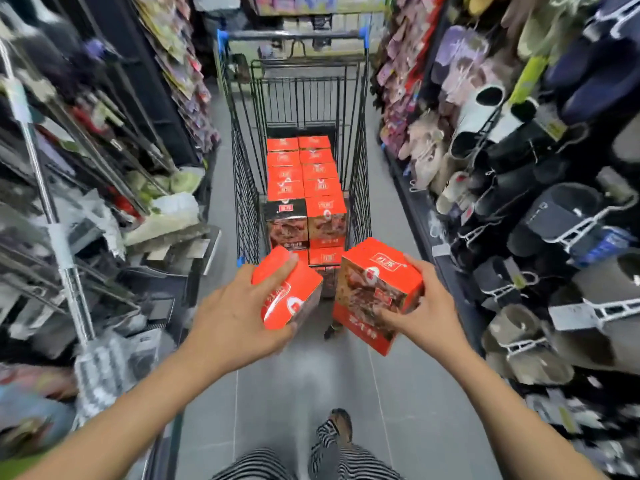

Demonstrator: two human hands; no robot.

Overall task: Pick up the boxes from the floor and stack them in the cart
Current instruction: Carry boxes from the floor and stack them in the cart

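Narrow shop aisle. Racks of slippers (519,188) line the right side and shelves of mixed goods (114,188) the left, leaving only the grey floor (294,386) between them. A wire cart (360,174) stands in the aisle ahead, its basket partly filled with stacked boxes (304,178) in two rows, red tops upward. The left hand (239,317) grips a left box (287,296), fingers closed over its top, the box tilted with its long axis leaning left. The right hand (426,313) clasps a right box (374,292), red top face turned up and away. Both boxes are held just before the cart's near end.
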